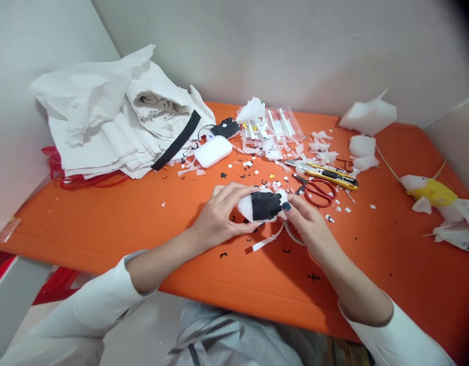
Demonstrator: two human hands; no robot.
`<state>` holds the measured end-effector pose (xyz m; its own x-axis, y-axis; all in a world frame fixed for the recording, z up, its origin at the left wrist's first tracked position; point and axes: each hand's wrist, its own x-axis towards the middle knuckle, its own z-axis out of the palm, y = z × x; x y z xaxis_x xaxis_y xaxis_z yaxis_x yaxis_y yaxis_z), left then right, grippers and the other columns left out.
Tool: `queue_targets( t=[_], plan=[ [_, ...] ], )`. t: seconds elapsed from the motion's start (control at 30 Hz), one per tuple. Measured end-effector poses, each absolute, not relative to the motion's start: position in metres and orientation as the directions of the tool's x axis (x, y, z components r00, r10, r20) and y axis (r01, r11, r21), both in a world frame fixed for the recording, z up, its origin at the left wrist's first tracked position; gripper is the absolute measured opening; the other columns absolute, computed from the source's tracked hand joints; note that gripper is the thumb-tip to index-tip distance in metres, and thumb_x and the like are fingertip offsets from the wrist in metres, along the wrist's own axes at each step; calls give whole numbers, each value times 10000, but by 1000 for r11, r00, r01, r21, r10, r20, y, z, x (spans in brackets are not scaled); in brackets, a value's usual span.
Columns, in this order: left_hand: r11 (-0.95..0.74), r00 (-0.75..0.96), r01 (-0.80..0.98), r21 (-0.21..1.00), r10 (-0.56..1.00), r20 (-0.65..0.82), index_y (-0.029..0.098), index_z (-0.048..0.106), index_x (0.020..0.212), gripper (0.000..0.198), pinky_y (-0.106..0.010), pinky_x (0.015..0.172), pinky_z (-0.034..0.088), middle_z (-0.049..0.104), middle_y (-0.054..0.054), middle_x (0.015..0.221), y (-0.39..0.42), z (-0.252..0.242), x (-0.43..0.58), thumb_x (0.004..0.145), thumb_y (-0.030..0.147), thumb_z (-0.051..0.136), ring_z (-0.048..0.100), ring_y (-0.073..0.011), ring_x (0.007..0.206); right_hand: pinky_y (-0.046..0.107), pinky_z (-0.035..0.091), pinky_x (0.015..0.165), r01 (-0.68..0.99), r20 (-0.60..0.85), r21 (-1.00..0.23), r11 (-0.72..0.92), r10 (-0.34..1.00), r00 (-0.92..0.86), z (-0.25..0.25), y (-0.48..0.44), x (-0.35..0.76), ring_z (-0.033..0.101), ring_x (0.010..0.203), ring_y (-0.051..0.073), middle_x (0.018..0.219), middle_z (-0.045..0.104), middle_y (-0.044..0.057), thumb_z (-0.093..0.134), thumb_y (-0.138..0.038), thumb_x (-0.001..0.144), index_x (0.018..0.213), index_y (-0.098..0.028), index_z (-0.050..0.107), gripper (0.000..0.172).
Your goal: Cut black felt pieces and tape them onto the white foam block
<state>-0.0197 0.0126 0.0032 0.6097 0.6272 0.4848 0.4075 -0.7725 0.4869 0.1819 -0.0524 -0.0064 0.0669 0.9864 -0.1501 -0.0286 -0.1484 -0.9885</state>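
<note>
A small white foam-like piece (pixel 245 206) with a jagged-edged black sheet (pixel 264 205) wrapped over its middle is held above the table. My left hand (pixel 223 211) grips its left end, fingers along the far side and thumb along the near side. At its right end my right hand (pixel 305 216) pinches it, the dark-nailed thumb on top. Below, a white strip (pixel 268 240) hangs or lies near a roll of tape (pixel 293 235), partly hidden by my right hand. Red-handled scissors (pixel 320 194) and a yellow box cutter (pixel 329 175) lie just beyond my right hand.
Stacked white sheets (pixel 105 122) with a black strip (pixel 177 142) fill the back left. A white foam block (pixel 213 151) and a clear box of markers (pixel 284 124) stand behind. Scraps litter the orange table (pixel 143 229). A yellow-and-white fish-like figure (pixel 433 193) lies right.
</note>
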Motion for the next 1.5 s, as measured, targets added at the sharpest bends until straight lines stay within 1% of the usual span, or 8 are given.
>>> queue_targets(
  t=[0.2, 0.43, 0.57, 0.73, 0.93, 1.1, 1.3, 1.5],
  plan=[
    [-776, 615, 416, 475, 624, 481, 196, 553, 1210, 487, -325, 895, 437, 677, -87, 1102, 10, 3, -20, 787, 362, 730, 625, -208, 979, 262, 451, 675, 54, -145, -987, -150, 985, 91, -7, -55, 178, 568, 713, 151, 763, 617, 1, 616, -464, 862, 796, -204, 590, 269],
    [-675, 558, 514, 529, 732, 391, 203, 521, 1273, 498, -346, 980, 419, 619, -90, 1223, 33, -11, -23, 838, 388, 676, 565, -219, 1131, 325, 466, 772, 420, 67, -908, -8, 984, 162, -2, -52, 191, 591, 942, 205, 1122, 622, 64, 646, -420, 848, 1176, -243, 549, 385],
    [-558, 507, 675, 483, 826, 246, 197, 460, 1356, 679, -434, 985, 410, 613, -111, 1231, 51, -22, -27, 783, 449, 722, 533, -273, 1153, 374, 435, 852, 662, 127, -723, 196, 980, -152, 6, -56, 194, 562, 966, 222, 1008, 651, 58, 604, -311, 903, 953, -243, 655, 98],
    [-580, 565, 682, 444, 805, 184, 183, 516, 1290, 568, -445, 1002, 397, 597, -110, 1240, 52, -23, -29, 808, 419, 702, 491, -284, 1176, 405, 416, 887, 654, 41, -633, 415, 861, -507, 4, -59, 191, 549, 989, 243, 1035, 661, 64, 656, -407, 864, 1016, -270, 711, 212],
    [-638, 558, 576, 511, 764, 325, 208, 383, 1391, 634, -457, 1102, 326, 456, -128, 1373, 41, -12, -30, 829, 291, 662, 398, -275, 1292, 404, 408, 859, 687, 23, -591, 421, 861, -508, -5, -58, 191, 524, 966, 231, 1021, 632, 67, 532, -292, 951, 1080, -329, 725, 235],
    [-659, 526, 518, 545, 748, 405, 218, 464, 1292, 439, -439, 1084, 350, 516, -100, 1292, 37, -6, -29, 865, 213, 567, 452, -250, 1239, 413, 385, 906, 632, -21, -660, 405, 831, -555, -3, -56, 194, 522, 1003, 232, 1026, 623, 51, 629, -404, 883, 933, -330, 747, 148],
    [-639, 528, 540, 548, 764, 371, 211, 503, 1236, 357, -430, 1051, 367, 566, -88, 1238, 35, -6, -28, 881, 210, 542, 489, -239, 1180, 415, 396, 885, 640, -14, -660, 395, 845, -535, -2, -55, 194, 545, 1006, 252, 1053, 655, 64, 719, -413, 809, 1069, -284, 674, 293],
    [-627, 524, 510, 589, 769, 365, 219, 502, 1240, 362, -403, 999, 411, 588, -74, 1228, 32, -7, -30, 882, 188, 538, 510, -232, 1146, 371, 392, 812, 654, 23, -647, 391, 868, -497, -11, -54, 192, 579, 878, 213, 924, 691, 47, 607, -258, 904, 925, -250, 680, 76]
  ],
)
